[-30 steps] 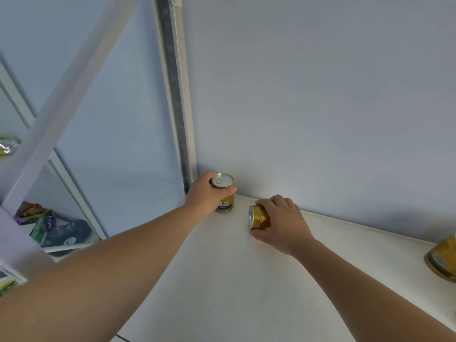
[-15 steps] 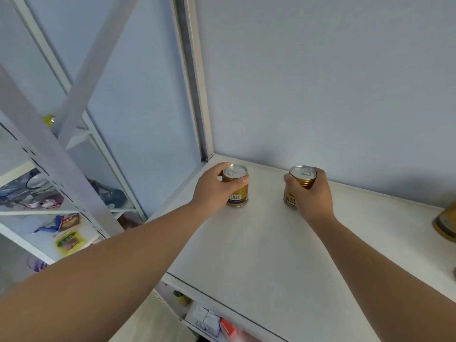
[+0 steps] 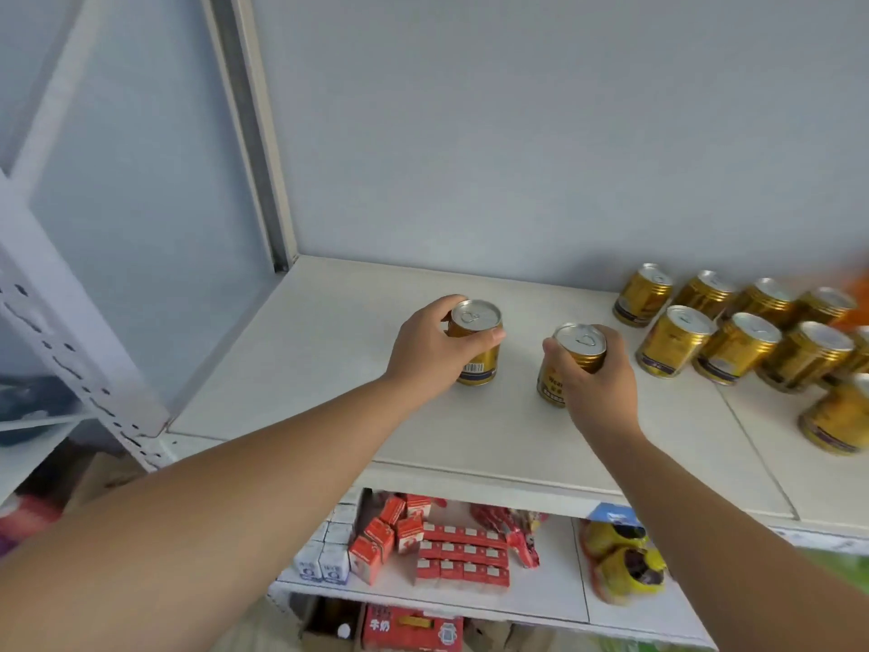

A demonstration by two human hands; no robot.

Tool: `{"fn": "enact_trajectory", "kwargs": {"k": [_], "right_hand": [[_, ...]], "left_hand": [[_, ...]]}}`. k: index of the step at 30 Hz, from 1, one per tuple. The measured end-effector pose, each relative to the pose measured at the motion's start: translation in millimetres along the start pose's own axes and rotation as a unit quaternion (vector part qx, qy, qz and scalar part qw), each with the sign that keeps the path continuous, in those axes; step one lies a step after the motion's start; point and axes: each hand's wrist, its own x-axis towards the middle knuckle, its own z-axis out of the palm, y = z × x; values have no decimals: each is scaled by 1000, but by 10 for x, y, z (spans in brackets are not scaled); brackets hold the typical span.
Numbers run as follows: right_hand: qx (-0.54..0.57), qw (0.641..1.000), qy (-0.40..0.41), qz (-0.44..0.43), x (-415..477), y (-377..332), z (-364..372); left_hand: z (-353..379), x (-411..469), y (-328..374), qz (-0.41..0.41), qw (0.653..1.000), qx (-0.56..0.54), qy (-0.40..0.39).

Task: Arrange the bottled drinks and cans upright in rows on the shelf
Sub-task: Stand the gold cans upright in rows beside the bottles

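Two gold cans with silver pull-tab lids stand upright on the white shelf (image 3: 329,350), side by side near its middle. My left hand (image 3: 423,352) wraps around the left can (image 3: 480,357) from its left side. My right hand (image 3: 597,383) grips the right can (image 3: 574,346) from the right and front, covering much of its body. Several more gold cans (image 3: 733,336) stand upright in rows at the right of the shelf, close to the back wall.
A white perforated upright (image 3: 70,341) frames the shelf's left front corner, and a grey post (image 3: 254,134) runs up the back corner. On the lower shelf sit red cartons (image 3: 451,552), white cartons (image 3: 322,557) and yellow packets (image 3: 620,562).
The view has tilted down and pulled back, revealing the rows of cans at right and the lower shelf. Both hands still hold their cans, now upright and further from the back wall.
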Motion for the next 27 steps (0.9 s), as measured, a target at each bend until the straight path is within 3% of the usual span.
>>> {"fn": "enact_trajectory", "kwargs": {"k": [5,11,19,27], "right_hand": [[-33,997,62,-15,-307,73,-699],[-31,993,115,-20,-232,206,-1320],[-16,994,109,-3,252,689,-1968],[7,999,49,-19,639,1107,-2147]], "left_hand": [[544,-233,227,18,999,-41,-22],[1108,-303,591,48,996,-8,-69],[1981,-235,828,55,993,40,-94],[2683,-236,805,51,994,83,-45]]}}
